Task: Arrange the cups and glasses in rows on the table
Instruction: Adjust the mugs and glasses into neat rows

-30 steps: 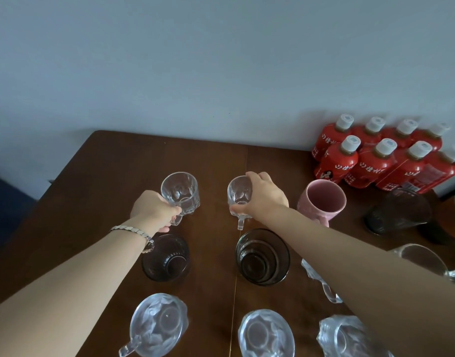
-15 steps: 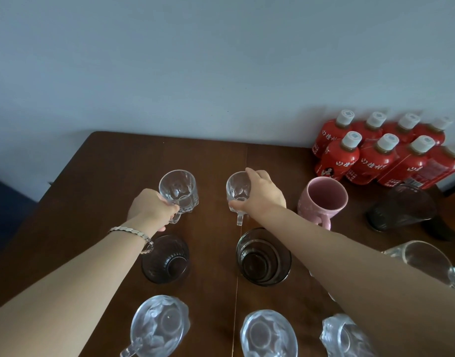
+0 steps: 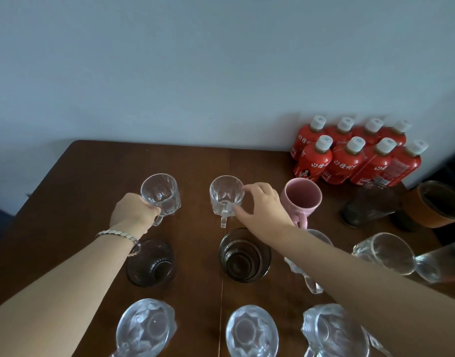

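On the brown table [image 3: 92, 176] two clear glass mugs stand side by side in the far row. My left hand [image 3: 133, 212] grips the handle of the left mug [image 3: 160, 194]. My right hand [image 3: 260, 204] has its fingers spread beside the right mug [image 3: 225, 197], with only the fingertips at its rim and base. Behind these, nearer me, stand two dark tumblers [image 3: 150, 264] [image 3: 244, 256]. The nearest row holds three clear cut-glass mugs [image 3: 146, 328] [image 3: 252, 331] [image 3: 334, 331].
A pink mug [image 3: 302, 197] stands right of my right hand. A clear mug [image 3: 306, 274] lies partly under my right forearm. Further right are a dark glass [image 3: 368, 204], a brown-sleeved cup [image 3: 437, 204] and clear glasses [image 3: 386, 256]. Red bottles [image 3: 350, 155] fill the back right corner.
My right hand has opened and slid right off the right mug, which now shows in full. My left hand still holds the left mug's handle.
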